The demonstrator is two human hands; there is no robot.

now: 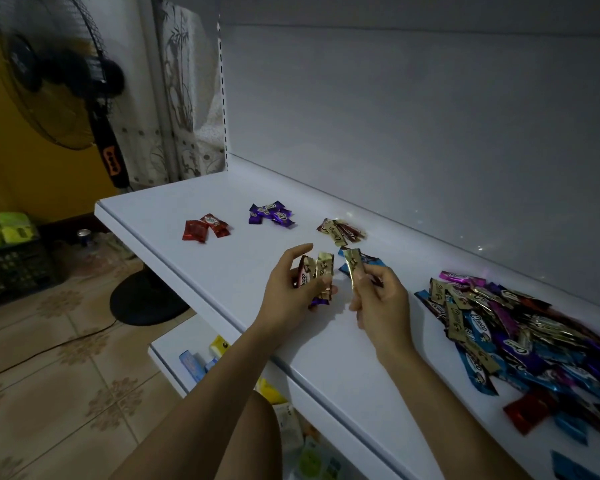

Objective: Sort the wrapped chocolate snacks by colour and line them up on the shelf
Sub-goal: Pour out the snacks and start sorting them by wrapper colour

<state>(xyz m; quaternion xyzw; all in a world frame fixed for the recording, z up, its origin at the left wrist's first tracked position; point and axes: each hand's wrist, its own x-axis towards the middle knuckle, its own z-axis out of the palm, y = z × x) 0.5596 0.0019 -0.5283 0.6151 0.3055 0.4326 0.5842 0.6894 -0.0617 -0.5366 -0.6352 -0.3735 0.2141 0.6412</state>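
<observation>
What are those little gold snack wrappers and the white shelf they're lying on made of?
The small gold snack wrappers look like thin metallised foil or plastic film: they glint and crinkle. The flat white shelf looks like painted sheet metal, smooth and slightly glossy with a folded front edge, though laminate is possible.

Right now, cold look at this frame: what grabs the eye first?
The big unsorted heap of wrappers at the right end of the white shelf, mostly blue, purple and gold. Next, both hands mid-shelf: the left hand holds several gold packs and the right hand pinches one more. Behind them sit small sorted piles: red, purple, gold.
</observation>
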